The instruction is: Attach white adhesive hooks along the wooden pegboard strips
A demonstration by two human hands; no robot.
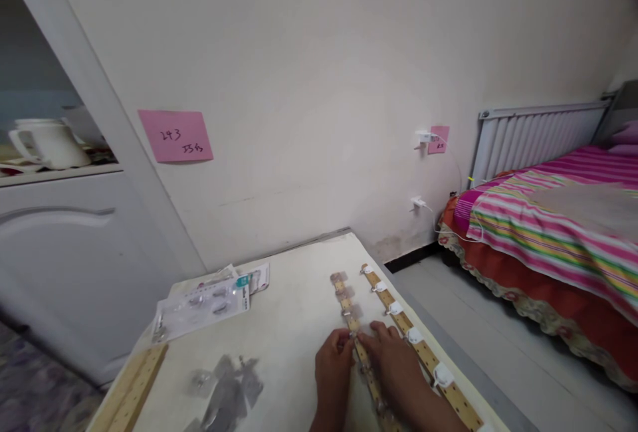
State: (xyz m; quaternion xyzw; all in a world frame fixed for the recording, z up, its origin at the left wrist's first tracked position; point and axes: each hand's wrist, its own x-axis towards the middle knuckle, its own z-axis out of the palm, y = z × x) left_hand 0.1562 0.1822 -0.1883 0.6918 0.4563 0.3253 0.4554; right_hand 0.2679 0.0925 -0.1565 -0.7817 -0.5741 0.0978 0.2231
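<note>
At the right part of a pale table, my left hand and my right hand meet over a narrow wooden strip with holes. Fingertips of both hands are pinched together at a small shiny fitting on it; its exact kind is too small to tell. Several clear, see-through pieces sit along this strip beyond my fingers. To the right lies a second wooden strip, carrying several white round-ended hooks or tags. My right forearm covers part of both strips.
Clear blister packs lie at the table's back left. Loose grey and transparent pieces are nearer me, beside another wooden piece with holes. A wall stands behind the table, a bed to the right, a cabinet left.
</note>
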